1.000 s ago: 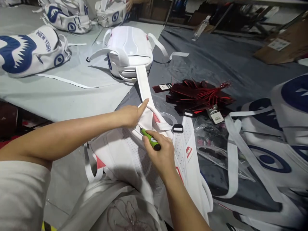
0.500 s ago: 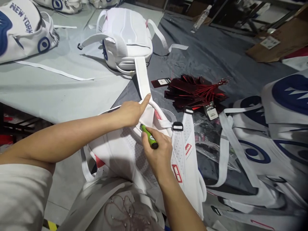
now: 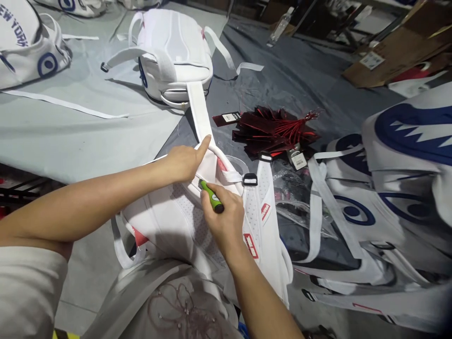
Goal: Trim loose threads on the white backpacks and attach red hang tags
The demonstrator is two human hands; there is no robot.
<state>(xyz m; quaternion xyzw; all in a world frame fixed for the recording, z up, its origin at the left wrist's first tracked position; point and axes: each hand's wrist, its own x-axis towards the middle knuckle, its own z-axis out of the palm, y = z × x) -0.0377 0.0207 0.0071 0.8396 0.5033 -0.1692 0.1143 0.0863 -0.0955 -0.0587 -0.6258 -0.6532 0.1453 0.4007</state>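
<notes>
A grey cloth-covered table (image 3: 88, 136) carries white backpacks. The left hand (image 3: 181, 162) pinches the top handle of the near white backpack (image 3: 169, 221), index finger extended. Just beneath those fingers, the right hand (image 3: 222, 219) clenches a green-handled tool (image 3: 212, 197) against the fabric.

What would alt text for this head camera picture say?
A person's left hand pinches the top of a white backpack while the right hand grips a green-handled tool against it. More white backpacks and a pile of red tags lie around.
</notes>
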